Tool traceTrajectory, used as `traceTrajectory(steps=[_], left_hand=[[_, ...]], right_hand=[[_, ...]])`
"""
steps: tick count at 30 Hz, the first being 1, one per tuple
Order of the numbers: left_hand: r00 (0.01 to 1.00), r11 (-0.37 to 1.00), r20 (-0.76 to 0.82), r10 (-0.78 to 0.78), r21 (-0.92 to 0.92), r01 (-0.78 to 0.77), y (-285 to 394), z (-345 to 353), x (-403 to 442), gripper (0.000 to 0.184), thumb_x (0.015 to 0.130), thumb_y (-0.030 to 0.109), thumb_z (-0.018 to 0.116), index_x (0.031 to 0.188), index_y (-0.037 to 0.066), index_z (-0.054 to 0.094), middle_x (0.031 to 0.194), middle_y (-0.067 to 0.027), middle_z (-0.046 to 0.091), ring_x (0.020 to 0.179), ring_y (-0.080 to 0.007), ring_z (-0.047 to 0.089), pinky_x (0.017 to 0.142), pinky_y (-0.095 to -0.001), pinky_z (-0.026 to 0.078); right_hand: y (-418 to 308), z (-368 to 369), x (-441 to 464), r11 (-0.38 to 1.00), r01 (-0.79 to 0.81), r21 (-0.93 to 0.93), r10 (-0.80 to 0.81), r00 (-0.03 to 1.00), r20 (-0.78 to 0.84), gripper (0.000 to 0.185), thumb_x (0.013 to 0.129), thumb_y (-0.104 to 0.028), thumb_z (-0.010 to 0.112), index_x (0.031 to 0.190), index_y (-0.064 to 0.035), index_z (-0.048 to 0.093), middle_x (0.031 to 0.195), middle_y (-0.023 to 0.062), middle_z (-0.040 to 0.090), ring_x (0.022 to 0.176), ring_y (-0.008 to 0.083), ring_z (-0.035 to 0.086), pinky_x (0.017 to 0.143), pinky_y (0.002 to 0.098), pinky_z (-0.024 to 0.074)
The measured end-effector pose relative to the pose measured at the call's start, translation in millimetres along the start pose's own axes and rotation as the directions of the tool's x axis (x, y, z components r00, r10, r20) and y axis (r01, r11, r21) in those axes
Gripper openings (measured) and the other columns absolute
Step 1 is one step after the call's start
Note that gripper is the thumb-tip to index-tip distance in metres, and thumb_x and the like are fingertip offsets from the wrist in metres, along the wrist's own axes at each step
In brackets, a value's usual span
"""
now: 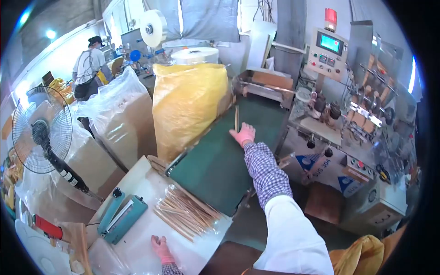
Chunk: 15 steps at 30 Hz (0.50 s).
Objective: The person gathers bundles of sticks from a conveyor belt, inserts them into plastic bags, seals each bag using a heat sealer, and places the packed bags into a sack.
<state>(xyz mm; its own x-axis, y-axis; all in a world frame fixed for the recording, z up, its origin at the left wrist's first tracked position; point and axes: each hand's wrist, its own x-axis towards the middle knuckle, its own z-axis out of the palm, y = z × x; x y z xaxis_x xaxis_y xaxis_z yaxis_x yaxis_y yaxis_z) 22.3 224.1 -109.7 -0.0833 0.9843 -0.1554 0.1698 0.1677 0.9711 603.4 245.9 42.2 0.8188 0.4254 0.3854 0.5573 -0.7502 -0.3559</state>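
Stretched out over the green conveyor belt [206,160], my right hand [244,134] is in a pink glove, beside a thin wooden stick [237,118]. Its fingertips are near the stick's lower end; whether they grip it is too small to tell. My left hand [161,249], also gloved in pink, is low over the white table [197,256] with its fingers apart and nothing in them. A pile of wooden sticks [185,213] on clear plastic lies above and right of it. The teal heat sealer [123,217] stands to its upper left.
A fan [42,130] stands at the left near plastic-lined bags [121,114]. A big yellow bag [188,101] borders the belt. Machinery with a control panel [327,52] is at the right. Another person [91,68] stands at the back left.
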Motion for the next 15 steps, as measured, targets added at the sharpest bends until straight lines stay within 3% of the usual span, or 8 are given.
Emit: traceTrajectory(steps=[2, 3, 4, 8, 12, 13, 14, 15], left_hand=[[1.000, 1.000, -0.014, -0.001, -0.014, 0.001, -7.8, -2.0, 7.2, 0.057, 0.082, 0.005, 0.057, 0.133, -0.004, 0.034, 0.130, -0.0219, 0.044, 0.115, -0.0285, 0.048, 0.094, -0.0353, 0.042], [1.000, 1.000, 0.002, -0.008, -0.011, 0.008, -11.6, -2.7, 8.1, 0.057, 0.081, 0.004, 0.056, 0.133, -0.004, 0.035, 0.130, -0.0219, 0.044, 0.115, -0.0283, 0.048, 0.095, -0.0354, 0.042], [1.000, 1.000, 0.008, -0.012, 0.023, 0.011, -13.8, -3.7, 9.7, 0.057, 0.081, 0.004, 0.056, 0.133, -0.004, 0.035, 0.130, -0.0219, 0.044, 0.115, -0.0283, 0.048, 0.095, -0.0354, 0.042], [0.997, 0.996, 0.074, 0.011, 0.082, -0.017, -5.7, 1.4, 14.9, 0.057, 0.083, 0.006, 0.053, 0.135, -0.005, 0.031, 0.133, -0.0227, 0.040, 0.121, -0.0286, 0.043, 0.102, -0.0352, 0.034], [0.997, 0.998, 0.061, 0.039, 0.049, -0.042, 3.7, 8.3, 0.9, 0.057, 0.081, 0.005, 0.053, 0.134, -0.005, 0.033, 0.133, -0.0223, 0.040, 0.120, -0.0286, 0.044, 0.102, -0.0352, 0.034], [0.998, 0.999, 0.060, 0.029, 0.039, -0.032, 11.3, 10.1, -4.2, 0.057, 0.081, 0.005, 0.052, 0.134, -0.005, 0.032, 0.133, -0.0224, 0.040, 0.121, -0.0285, 0.043, 0.103, -0.0352, 0.033], [0.997, 1.000, 0.076, 0.005, 0.007, -0.005, 17.1, 11.1, -7.8, 0.057, 0.082, 0.006, 0.052, 0.135, -0.005, 0.032, 0.134, -0.0218, 0.039, 0.122, -0.0279, 0.042, 0.102, -0.0351, 0.033], [0.996, 0.999, 0.083, -0.027, -0.025, 0.029, 21.0, 11.3, -11.0, 0.057, 0.082, 0.007, 0.052, 0.135, -0.004, 0.032, 0.136, -0.0212, 0.038, 0.122, -0.0274, 0.041, 0.102, -0.0351, 0.033]], right_hand=[[-18.9, 24.2, 0.6, 0.981, 0.131, -0.143, -0.145, 0.985, -0.096, 0.028, 0.076, -0.035, 0.059, 0.088, -0.0092, 0.059, 0.086, 0.0101, 0.061, 0.085, 0.0283, 0.059, 0.073, 0.0395, 0.0459], [-21.6, 48.1, 1.9, 0.968, 0.128, -0.216, -0.159, 0.979, -0.129, 0.011, 0.078, -0.018, 0.054, 0.083, -0.0111, 0.061, 0.080, 0.0089, 0.061, 0.080, 0.0261, 0.060, 0.067, 0.0376, 0.0473], [-29.3, 32.6, -13.2, 0.967, 0.149, -0.207, -0.181, 0.973, -0.143, 0.011, 0.078, -0.011, 0.051, 0.081, -0.0121, 0.061, 0.078, 0.0086, 0.061, 0.077, 0.0253, 0.061, 0.066, 0.0360, 0.0480], [-31.6, 32.5, -68.3, 0.914, 0.349, -0.208, -0.369, 0.927, -0.067, 0.013, 0.082, -0.014, 0.047, 0.086, -0.0128, 0.059, 0.085, 0.0058, 0.058, 0.083, 0.0207, 0.056, 0.070, 0.0319, 0.0438], [-60.6, -31.4, -194.5, 0.664, 0.677, 0.317, -0.660, 0.730, -0.178, 0.015, 0.075, -0.007, 0.048, 0.086, -0.0066, 0.058, 0.087, 0.0105, 0.058, 0.088, 0.0278, 0.056, 0.079, 0.0360, 0.0461], [-76.7, -60.4, -227.9, 0.704, 0.679, 0.208, -0.700, 0.714, 0.035, 0.018, 0.076, -0.007, 0.048, 0.091, -0.0046, 0.058, 0.095, 0.0115, 0.059, 0.094, 0.0269, 0.056, 0.085, 0.0348, 0.0448], [-87.2, -74.8, -258.4, 0.687, 0.720, 0.099, -0.725, 0.669, 0.165, 0.036, 0.076, -0.005, 0.047, 0.111, 0.0007, 0.054, 0.117, 0.0162, 0.055, 0.110, 0.0287, 0.051, 0.097, 0.0372, 0.0387], [-95.5, -66.8, -280.9, 0.698, 0.714, 0.061, -0.714, 0.686, 0.138, 0.038, 0.078, -0.007, 0.047, 0.114, 0.0021, 0.052, 0.121, 0.0174, 0.053, 0.114, 0.0300, 0.049, 0.098, 0.0379, 0.0374]])
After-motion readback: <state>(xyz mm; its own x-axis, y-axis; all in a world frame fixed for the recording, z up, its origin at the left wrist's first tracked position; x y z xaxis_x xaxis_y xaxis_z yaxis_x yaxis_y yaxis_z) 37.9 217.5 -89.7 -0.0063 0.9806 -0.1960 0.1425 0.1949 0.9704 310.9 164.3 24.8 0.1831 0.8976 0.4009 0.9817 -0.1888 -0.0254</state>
